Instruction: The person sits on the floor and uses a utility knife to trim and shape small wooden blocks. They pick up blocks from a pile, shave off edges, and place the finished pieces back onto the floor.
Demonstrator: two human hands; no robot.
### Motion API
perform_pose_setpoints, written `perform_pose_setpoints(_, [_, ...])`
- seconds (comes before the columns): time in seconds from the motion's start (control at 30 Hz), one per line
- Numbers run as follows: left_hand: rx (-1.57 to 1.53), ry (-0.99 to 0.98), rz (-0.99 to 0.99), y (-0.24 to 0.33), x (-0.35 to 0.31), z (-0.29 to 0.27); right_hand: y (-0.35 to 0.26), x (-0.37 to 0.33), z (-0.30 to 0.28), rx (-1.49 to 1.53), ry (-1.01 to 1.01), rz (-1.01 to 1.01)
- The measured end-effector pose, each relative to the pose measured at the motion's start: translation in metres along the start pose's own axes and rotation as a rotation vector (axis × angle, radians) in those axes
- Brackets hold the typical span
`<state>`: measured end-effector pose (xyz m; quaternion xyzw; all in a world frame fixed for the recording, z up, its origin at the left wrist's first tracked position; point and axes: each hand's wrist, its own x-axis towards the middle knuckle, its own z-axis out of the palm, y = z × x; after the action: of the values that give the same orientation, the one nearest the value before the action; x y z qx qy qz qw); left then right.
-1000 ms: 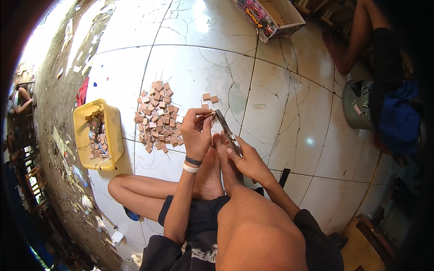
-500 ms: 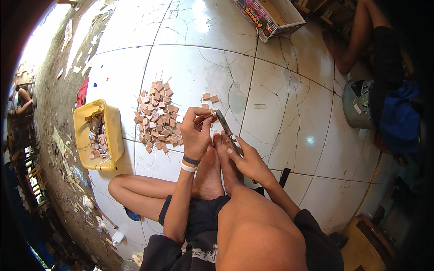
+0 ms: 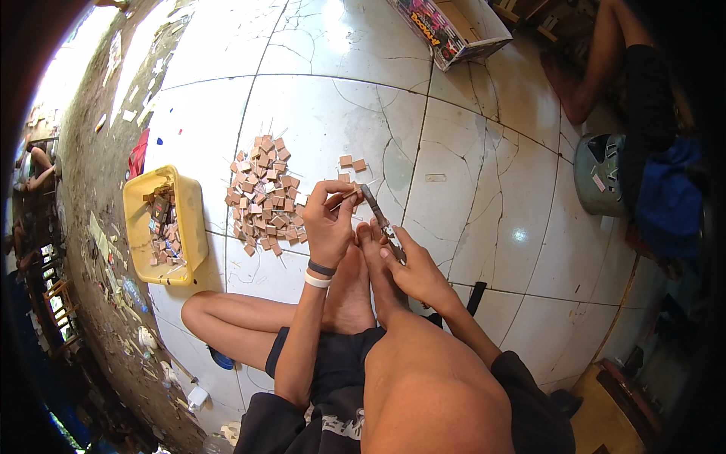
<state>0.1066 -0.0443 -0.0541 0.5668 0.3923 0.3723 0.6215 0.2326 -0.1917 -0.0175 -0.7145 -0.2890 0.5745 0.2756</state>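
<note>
My right hand (image 3: 416,270) is wrapped round a dark metal tool that looks like pliers (image 3: 375,208), its jaws pointing up and to the left. Between the thumb and fingers of my left hand (image 3: 327,219) is a small brown square block (image 3: 355,191), right at the tool's tip; my fingers partly hide it. Left of that hand lies a heap of similar brown blocks (image 3: 262,198), with thin wires sticking out of several. Just beyond the tool's tip, a few more blocks (image 3: 346,162) lie on the floor. Both hands are above my bare feet (image 3: 350,291).
A yellow plastic tub (image 3: 195,227) with blocks and scraps stands at the left, by littered ground. At the far right are a printed cardboard box (image 3: 473,51), a green bucket (image 3: 586,178) and another person's leg (image 3: 609,68). The white floor tiles (image 3: 484,219) are cracked.
The pliers have turned slightly in my right hand, and their handles look a little further apart. My left hand stays nearly still with the block.
</note>
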Motion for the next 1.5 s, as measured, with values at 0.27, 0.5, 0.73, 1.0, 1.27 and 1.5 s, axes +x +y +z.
perform_pose_setpoints(0.27, [-0.448, 0.214, -0.125, -0.005, -0.002, 0.013, -0.001, 0.011, 0.008, 0.38, -0.169, 0.012])
perform_pose_setpoints(0.5, [-0.116, 0.294, 0.084, -0.005, 0.005, 0.015, -0.027, 0.017, 0.015, -0.298, 0.242, -0.119])
perform_pose_setpoints(0.73, [-0.059, 0.255, 0.014, -0.002, 0.005, 0.002, -0.026, 0.014, 0.012, -0.297, 0.272, -0.182])
perform_pose_setpoints(1.0, [-0.364, 0.251, -0.382, 0.02, 0.011, -0.026, -0.002, 0.009, -0.006, -0.179, 0.254, -0.266])
perform_pose_setpoints(1.27, [-0.424, 0.144, -0.402, 0.029, 0.005, -0.017, 0.0, 0.003, -0.003, -0.08, 0.148, -0.303])
perform_pose_setpoints(1.5, [-0.397, 0.086, -0.398, 0.03, 0.005, -0.018, -0.003, 0.0, -0.004, -0.041, 0.131, -0.287])
